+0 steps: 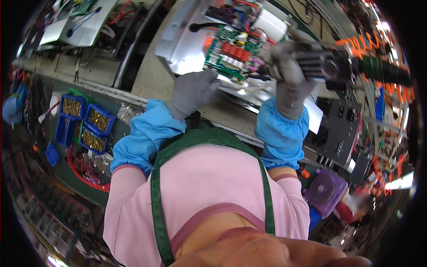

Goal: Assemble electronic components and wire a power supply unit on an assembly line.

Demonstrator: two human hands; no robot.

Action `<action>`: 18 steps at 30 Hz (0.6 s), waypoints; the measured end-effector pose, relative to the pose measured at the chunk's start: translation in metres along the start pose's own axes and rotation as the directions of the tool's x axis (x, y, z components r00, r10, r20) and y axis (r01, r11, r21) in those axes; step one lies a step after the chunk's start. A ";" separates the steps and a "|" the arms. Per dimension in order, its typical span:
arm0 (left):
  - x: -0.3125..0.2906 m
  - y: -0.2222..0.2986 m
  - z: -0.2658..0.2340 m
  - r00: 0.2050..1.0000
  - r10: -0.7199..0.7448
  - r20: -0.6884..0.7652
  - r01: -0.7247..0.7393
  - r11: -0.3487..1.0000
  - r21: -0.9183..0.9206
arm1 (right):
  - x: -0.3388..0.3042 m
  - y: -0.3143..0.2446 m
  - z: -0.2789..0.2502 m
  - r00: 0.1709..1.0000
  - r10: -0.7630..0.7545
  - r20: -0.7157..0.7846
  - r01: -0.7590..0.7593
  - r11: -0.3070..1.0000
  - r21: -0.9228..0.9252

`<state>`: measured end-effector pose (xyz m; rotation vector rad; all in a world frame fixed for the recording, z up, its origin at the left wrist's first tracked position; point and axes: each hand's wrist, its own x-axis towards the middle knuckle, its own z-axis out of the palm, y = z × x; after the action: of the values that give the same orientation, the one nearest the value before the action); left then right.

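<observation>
A green circuit board (218, 46) with red and white components lies in a bent sheet-metal chassis (182, 60) ahead of me. My left hand (193, 91), in a grey glove, rests at the board's near left edge. Its fingers are curled together, and what they hold, if anything, is hidden. My right hand (291, 73), also gloved, is wrapped round a dark power screwdriver (324, 64) lying nearly level, its front end toward the board. Motion smears this hand and the tool's tip, so I cannot tell whether the tip touches anything. A white cylinder (271, 26) sits behind the board.
Blue bins (91, 122) of small brass-coloured parts stand at the left, beside a red-rimmed tray (89, 171). Orange coiled hoses (360, 42) hang at the right. A black unit (336, 129) and a purple fan-like box (326, 191) stand right of me. Another person (356, 207) is farther off.
</observation>
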<state>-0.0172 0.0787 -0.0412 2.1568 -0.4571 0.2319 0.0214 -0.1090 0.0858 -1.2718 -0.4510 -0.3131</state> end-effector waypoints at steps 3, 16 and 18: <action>-0.011 -0.013 -0.015 0.906 -0.319 0.279 0.421 0.605 -0.675 | -0.002 0.000 0.000 0.998 -0.048 -0.034 0.048 0.999 0.010; -0.186 -0.139 -0.037 0.308 -0.879 0.365 0.454 -0.202 -0.868 | -0.002 0.002 -0.009 0.992 -0.116 -0.044 0.108 0.981 -0.161; -0.209 -0.152 -0.055 0.238 -0.930 0.280 0.285 -0.208 -0.935 | -0.002 -0.001 -0.001 0.990 -0.134 -0.037 0.128 0.984 -0.125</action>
<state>-0.1469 0.2544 -0.1900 0.6598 0.9502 -0.0847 0.0189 -0.1099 0.0853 -1.3541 -0.4835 -0.4861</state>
